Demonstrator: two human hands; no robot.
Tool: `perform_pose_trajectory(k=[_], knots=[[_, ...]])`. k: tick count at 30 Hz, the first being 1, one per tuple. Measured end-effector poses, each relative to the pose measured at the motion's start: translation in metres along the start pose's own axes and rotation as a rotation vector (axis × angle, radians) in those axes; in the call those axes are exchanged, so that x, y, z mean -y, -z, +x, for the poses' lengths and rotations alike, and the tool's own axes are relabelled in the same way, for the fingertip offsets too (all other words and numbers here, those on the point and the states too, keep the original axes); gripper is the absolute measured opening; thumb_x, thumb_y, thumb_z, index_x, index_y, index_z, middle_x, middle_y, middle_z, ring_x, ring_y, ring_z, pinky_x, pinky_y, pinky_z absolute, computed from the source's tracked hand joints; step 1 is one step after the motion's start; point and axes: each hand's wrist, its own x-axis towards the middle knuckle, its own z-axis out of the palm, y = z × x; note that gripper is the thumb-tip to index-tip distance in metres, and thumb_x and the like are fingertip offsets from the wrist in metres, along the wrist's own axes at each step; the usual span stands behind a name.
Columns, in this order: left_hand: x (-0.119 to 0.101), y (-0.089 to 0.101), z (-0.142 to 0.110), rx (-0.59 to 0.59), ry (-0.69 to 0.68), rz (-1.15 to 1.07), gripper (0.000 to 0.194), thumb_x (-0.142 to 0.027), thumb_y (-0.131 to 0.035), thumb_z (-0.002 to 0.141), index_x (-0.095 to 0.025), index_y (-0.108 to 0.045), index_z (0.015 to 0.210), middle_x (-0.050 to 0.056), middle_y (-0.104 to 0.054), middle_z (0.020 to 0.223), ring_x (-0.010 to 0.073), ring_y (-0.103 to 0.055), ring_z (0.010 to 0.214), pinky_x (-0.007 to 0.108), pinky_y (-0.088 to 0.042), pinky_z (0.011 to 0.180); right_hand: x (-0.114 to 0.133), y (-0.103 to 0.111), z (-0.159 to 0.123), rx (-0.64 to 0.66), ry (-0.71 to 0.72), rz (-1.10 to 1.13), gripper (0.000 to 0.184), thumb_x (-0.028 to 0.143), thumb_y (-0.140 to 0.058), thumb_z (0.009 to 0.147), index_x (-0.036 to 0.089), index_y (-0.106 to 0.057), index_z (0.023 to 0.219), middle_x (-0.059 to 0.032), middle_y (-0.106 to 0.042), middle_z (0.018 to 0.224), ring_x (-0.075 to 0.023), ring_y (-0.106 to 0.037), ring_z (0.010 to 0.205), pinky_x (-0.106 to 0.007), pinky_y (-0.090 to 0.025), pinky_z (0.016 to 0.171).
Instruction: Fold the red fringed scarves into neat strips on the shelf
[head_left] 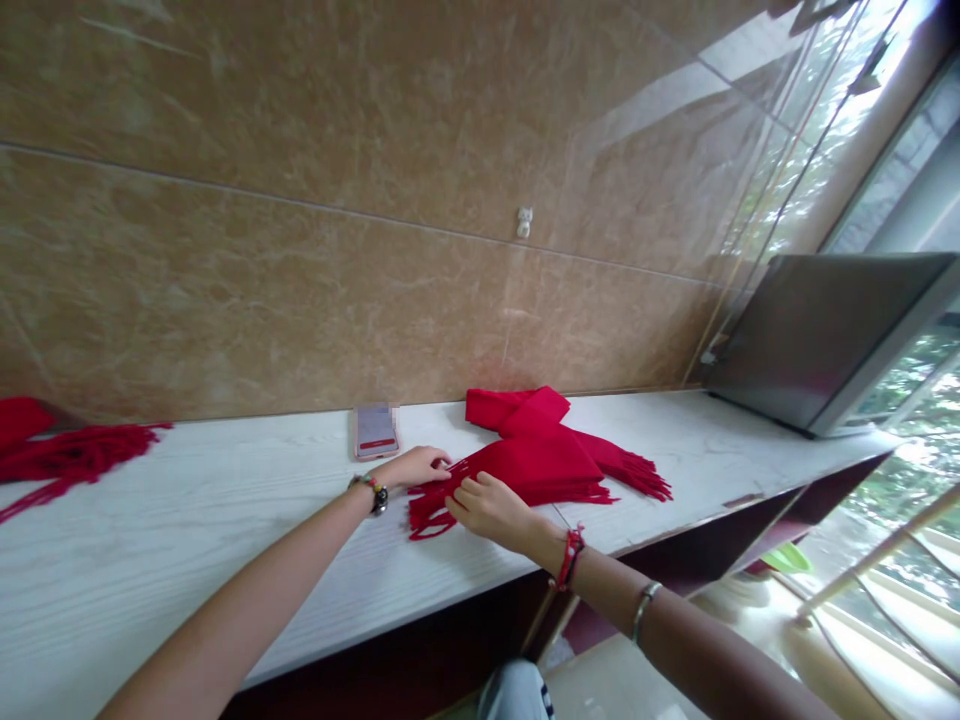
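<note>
Along the white wood-grain countertop [247, 480], right of its middle, a red fringed scarf [551, 465] lay with its bands crossed, the uppermost fold near the back edge, close to the marbled wall tiles [300, 280]. Its left fringe [427, 512] spread toward the front edge, short of reaching it; more tassels pointed right. The left hand [418, 466] was at the upper part of that left fringe, its thumb and fingers bent toward each other; whether they pinched any strands I could not tell. The right hand [491, 510] lay over the scarf's near side, fingers curled down at the base of the fringe; what they gripped, if anything, was hidden. Only a narrow strip separated this hand from the front edge, which its forearm crossed. A smartphone [375, 432] lay by the back edge, just beyond the left hand. Wide open surface ran from it to a second red fringed cloth [82, 455] at the left. Rightward, more room stretched to a grey boxy unit [832, 335] at the far right end.
</note>
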Motion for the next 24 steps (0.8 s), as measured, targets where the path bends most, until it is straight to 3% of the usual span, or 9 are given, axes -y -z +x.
perform_pose_trajectory(k=[4,11,17,21,24], knots=[[0.001,0.005,0.000,0.056,-0.035,0.026,0.021,-0.029,-0.049,0.073,-0.014,-0.063,0.075,0.002,-0.063,0.071,0.0146,-0.053,0.064,0.022,-0.038,0.058,-0.001,-0.010,0.007,-0.052,0.004,-0.020,0.016,0.007,-0.038,0.086,0.011,-0.054,0.088,-0.0055,-0.056,0.077,-0.0177,-0.051,0.075,-0.030,-0.040,0.061],[0.009,0.003,-0.029,-0.012,-0.054,0.007,0.019,-0.023,-0.046,0.073,-0.014,-0.061,0.080,0.005,-0.063,0.085,0.0163,-0.053,0.077,0.024,-0.038,0.071,0.006,-0.017,0.019,-0.036,-0.228,-0.012,0.017,0.004,-0.038,0.084,0.008,-0.052,0.092,-0.0096,-0.056,0.083,-0.0192,-0.052,0.072,-0.030,-0.042,0.054],[0.007,0.005,-0.038,0.071,0.027,-0.159,0.016,-0.025,-0.046,0.073,-0.014,-0.056,0.067,0.001,-0.059,0.066,0.0136,-0.050,0.061,0.023,-0.037,0.060,0.008,-0.016,0.033,0.085,-0.269,0.053,0.019,0.002,-0.039,0.081,0.006,-0.056,0.090,-0.0130,-0.059,0.085,-0.0219,-0.055,0.076,-0.030,-0.045,0.053],[-0.002,0.021,-0.038,0.104,0.109,-0.521,0.027,-0.040,-0.052,0.074,-0.014,-0.055,0.070,0.001,-0.057,0.065,0.0134,-0.050,0.061,0.024,-0.038,0.058,-0.008,-0.004,0.033,0.070,-0.398,0.254,0.022,0.005,-0.041,0.081,0.009,-0.058,0.093,-0.0116,-0.062,0.086,-0.0202,-0.059,0.077,-0.028,-0.047,0.060],[-0.023,0.044,-0.029,0.112,0.095,-0.881,0.033,-0.044,-0.058,0.071,-0.014,-0.057,0.085,0.003,-0.061,0.080,0.0136,-0.055,0.070,0.026,-0.042,0.068,-0.037,0.006,0.025,-0.145,-0.692,0.534,0.031,0.004,-0.045,0.074,0.016,-0.060,0.098,-0.0073,-0.065,0.091,-0.0164,-0.060,0.080,-0.024,-0.046,0.070]])
